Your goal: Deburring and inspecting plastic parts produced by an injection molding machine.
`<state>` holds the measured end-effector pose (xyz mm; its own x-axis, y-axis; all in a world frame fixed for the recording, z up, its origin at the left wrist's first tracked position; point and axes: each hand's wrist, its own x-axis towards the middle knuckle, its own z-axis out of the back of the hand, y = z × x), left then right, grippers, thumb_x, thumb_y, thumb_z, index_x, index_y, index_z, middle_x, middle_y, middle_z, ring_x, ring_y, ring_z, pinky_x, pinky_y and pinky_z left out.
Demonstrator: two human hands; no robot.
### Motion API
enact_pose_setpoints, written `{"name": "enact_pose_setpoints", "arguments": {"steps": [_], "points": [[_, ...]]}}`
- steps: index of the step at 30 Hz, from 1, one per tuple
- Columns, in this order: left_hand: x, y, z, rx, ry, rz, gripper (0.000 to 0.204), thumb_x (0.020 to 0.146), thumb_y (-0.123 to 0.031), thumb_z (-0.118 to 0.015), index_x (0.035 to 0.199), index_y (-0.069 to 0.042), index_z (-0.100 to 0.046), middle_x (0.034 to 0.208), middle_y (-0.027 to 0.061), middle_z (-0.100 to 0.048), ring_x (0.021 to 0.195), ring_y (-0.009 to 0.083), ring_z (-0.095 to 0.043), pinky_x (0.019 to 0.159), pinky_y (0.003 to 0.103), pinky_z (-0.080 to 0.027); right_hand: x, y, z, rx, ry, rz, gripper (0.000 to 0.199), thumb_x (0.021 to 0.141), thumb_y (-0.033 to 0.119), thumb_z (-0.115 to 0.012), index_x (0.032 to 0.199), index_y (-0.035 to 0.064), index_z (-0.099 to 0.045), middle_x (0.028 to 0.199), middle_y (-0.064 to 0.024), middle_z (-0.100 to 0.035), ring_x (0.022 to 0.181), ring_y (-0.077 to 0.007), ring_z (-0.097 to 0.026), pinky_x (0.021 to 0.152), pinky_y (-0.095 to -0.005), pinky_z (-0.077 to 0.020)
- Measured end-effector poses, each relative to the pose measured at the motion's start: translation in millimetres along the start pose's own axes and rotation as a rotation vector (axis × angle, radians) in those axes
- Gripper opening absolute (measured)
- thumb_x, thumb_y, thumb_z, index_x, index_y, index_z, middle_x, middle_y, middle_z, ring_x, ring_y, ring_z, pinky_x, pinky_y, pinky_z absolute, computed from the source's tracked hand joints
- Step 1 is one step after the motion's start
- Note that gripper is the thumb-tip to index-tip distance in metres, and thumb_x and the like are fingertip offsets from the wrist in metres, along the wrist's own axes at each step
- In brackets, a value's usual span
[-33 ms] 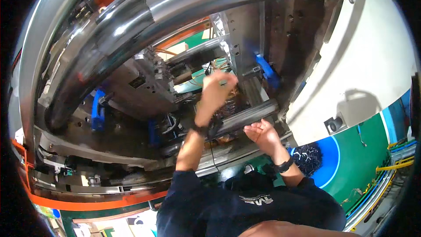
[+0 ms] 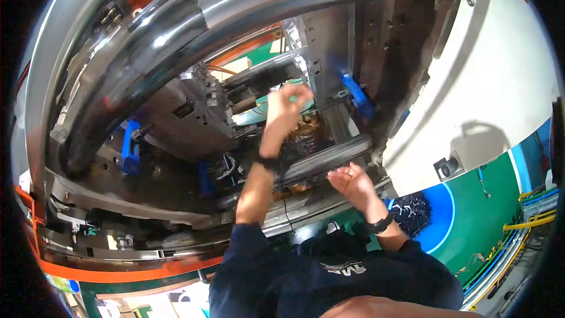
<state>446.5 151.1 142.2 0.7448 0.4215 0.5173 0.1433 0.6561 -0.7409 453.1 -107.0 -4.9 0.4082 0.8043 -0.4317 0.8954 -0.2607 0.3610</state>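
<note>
My left hand (image 2: 286, 109) reaches into the gap between two steel blocks of a large machine. Its thumb and fingers are curled into a pinch, slightly blurred; whatever they may hold is too small to make out. The left block (image 2: 182, 106) has a stepped inner face; the right block (image 2: 321, 47) stands beyond my fingers. My right hand (image 2: 352, 185) is open, palm up with nothing in it, beside a lower steel bar (image 2: 332, 156). Below the gap lies brownish, glossy material (image 2: 306, 135).
A thick polished bar (image 2: 265, 3) arches across the top. Blue clamps (image 2: 357, 95) sit on both sides. A white panel (image 2: 500, 82) stands at right, above a blue tub (image 2: 449, 224) holding dark small parts (image 2: 412, 215). An orange rail (image 2: 129, 274) runs along the lower left.
My left hand has shifted slightly left and up, its fingers still curled. My right hand has barely moved.
</note>
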Motion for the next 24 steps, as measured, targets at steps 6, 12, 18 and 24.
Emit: {"name": "enact_pose_setpoints", "arguments": {"steps": [6, 12, 18, 24], "points": [[93.2, 73.8, 3.5, -0.053, -0.293, 0.145, 0.022, 0.087, -0.012, -0.069, 0.102, 0.005, -0.069, 0.088, 0.0075, -0.071, 0.078, 0.0113, -0.064, 0.076, 0.025, -0.050, -21.8, -30.6, 24.6, -0.069, -0.054, -0.020, 0.041, 0.099, 0.037, -0.046, 0.106, -0.0033, -0.053, 0.113, -0.0293, -0.061, 0.105, -0.0370, -0.061, 0.098, -0.0448, -0.0474], [123.0, 90.7, -22.0, -0.223, -0.375, 0.211, 0.014, 0.090, -0.008, -0.066, 0.096, 0.004, -0.069, 0.084, 0.0035, -0.069, 0.075, 0.0100, -0.061, 0.072, 0.025, -0.049, -31.5, -32.0, 44.6, -0.028, -0.107, -0.064, 0.039, 0.101, 0.034, -0.042, 0.103, -0.0034, -0.052, 0.112, -0.0284, -0.061, 0.103, -0.0355, -0.061, 0.096, -0.0439, -0.0479], [125.5, 88.9, -27.2, -0.203, -0.400, 0.252, 0.013, 0.089, -0.010, -0.068, 0.092, 0.002, -0.070, 0.082, 0.0022, -0.068, 0.073, 0.0085, -0.059, 0.070, 0.024, -0.047, -33.3, -27.4, 47.0, -0.053, -0.098, -0.058, 0.038, 0.101, 0.035, -0.041, 0.101, -0.0008, -0.054, 0.105, -0.0251, -0.064, 0.099, -0.0338, -0.063, 0.094, -0.0431, -0.0480], [112.6, 89.6, -34.8, -0.057, -0.535, 0.168, 0.028, 0.092, -0.022, -0.065, 0.096, 0.005, -0.071, 0.099, 0.0092, -0.067, 0.087, 0.0158, -0.060, 0.082, 0.029, -0.046, -31.1, -24.1, 44.9, -0.063, -0.107, -0.072, 0.038, 0.101, 0.035, -0.041, 0.101, -0.0011, -0.054, 0.106, -0.0256, -0.064, 0.098, -0.0335, -0.062, 0.093, -0.0424, -0.0479]]}}
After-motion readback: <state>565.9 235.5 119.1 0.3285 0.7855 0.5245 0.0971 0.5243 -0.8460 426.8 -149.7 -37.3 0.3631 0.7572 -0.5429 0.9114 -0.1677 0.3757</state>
